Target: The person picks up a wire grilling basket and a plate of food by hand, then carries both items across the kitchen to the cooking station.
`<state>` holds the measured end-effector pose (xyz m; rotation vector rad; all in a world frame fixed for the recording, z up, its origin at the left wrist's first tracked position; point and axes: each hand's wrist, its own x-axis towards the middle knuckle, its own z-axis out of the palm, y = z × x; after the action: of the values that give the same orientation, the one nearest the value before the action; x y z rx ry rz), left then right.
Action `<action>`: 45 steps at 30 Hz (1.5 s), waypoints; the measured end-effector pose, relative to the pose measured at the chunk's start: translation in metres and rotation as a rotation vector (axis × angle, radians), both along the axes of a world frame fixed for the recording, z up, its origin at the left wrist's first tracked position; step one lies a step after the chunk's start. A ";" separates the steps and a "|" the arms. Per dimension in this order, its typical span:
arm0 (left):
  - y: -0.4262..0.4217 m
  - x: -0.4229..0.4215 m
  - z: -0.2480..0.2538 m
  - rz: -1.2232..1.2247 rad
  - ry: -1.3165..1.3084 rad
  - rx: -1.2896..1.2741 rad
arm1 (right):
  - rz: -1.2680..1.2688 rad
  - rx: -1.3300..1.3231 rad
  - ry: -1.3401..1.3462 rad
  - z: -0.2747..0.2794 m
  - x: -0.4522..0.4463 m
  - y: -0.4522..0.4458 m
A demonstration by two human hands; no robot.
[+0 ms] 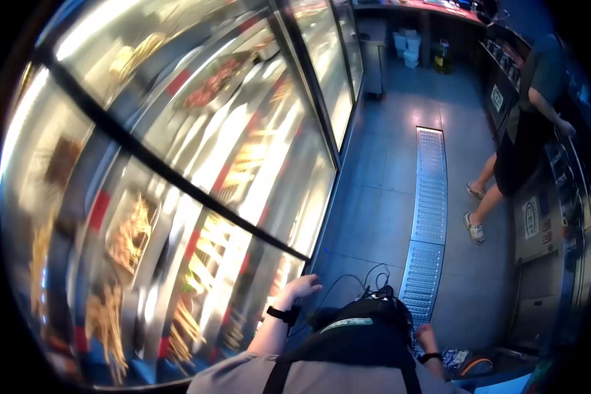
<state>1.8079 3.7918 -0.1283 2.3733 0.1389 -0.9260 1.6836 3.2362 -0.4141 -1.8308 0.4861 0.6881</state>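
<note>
My left hand (302, 287) is at the lower middle, by the bottom corner of a lit glass display cabinet (223, 220). Its fingers look curled, and whether they hold anything is too small to tell. A black band circles that wrist. Low on the right of my body, my right hand (426, 337) hangs beside the metal floor grate (429, 190), with its fingers curled and blurred. Black cables (354, 276) loop out in front of my dark apron (348, 338). Behind the glass are skewers (108, 322) and trays of food.
A person (532, 118) in a dark apron and sandals stands at the right, beside a counter (538, 243). White buckets (410, 49) and a yellowish container (442, 58) stand on the floor at the far end. A cabinet edge runs along the left.
</note>
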 end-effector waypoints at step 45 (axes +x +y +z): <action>-0.030 1.227 -0.202 0.500 0.326 -0.255 | 0.646 -0.608 -0.220 -0.017 1.373 -0.117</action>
<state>3.0347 3.7621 -0.3307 1.8147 0.6654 -0.9993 3.0569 3.1189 -0.4310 -2.6495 -0.0807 0.8008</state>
